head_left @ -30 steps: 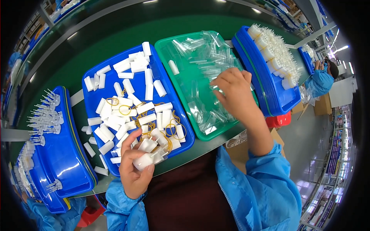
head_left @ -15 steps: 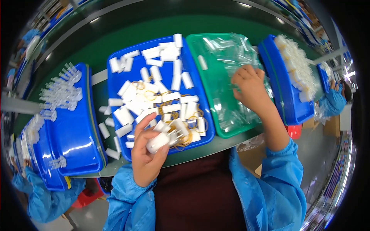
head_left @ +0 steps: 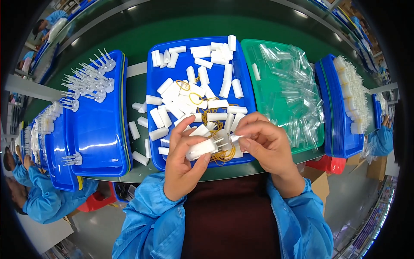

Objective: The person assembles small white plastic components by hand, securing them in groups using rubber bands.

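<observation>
My left hand (head_left: 179, 166) is closed round a white plastic piece (head_left: 202, 150) with thin prongs pointing right. Just beside the prongs, the fingertips of my right hand (head_left: 271, 149) pinch a small whitish piece (head_left: 236, 138), too small to name surely. Both hands hover over the near edge of a blue tray (head_left: 177, 71). Loose white tubes (head_left: 177, 101) and tan rubber bands (head_left: 222, 157) lie in that tray. To its right, a green tray (head_left: 268, 88) holds clear plastic sleeves (head_left: 297, 71) and one white tube.
Stacked blue trays (head_left: 97, 146) at left carry pronged white pieces (head_left: 88, 82). Another blue stack (head_left: 334, 125) at right bears bundled white pieces (head_left: 349, 93). A few white tubes (head_left: 134, 130) lie on the green table. Co-workers in blue sleeves (head_left: 51, 198) sit at left and far right.
My right hand has come from the green tray toward my left hand, now pinching a small whitish piece. The left hand still holds the pronged piece. The view has shifted, moving the trays rightward.
</observation>
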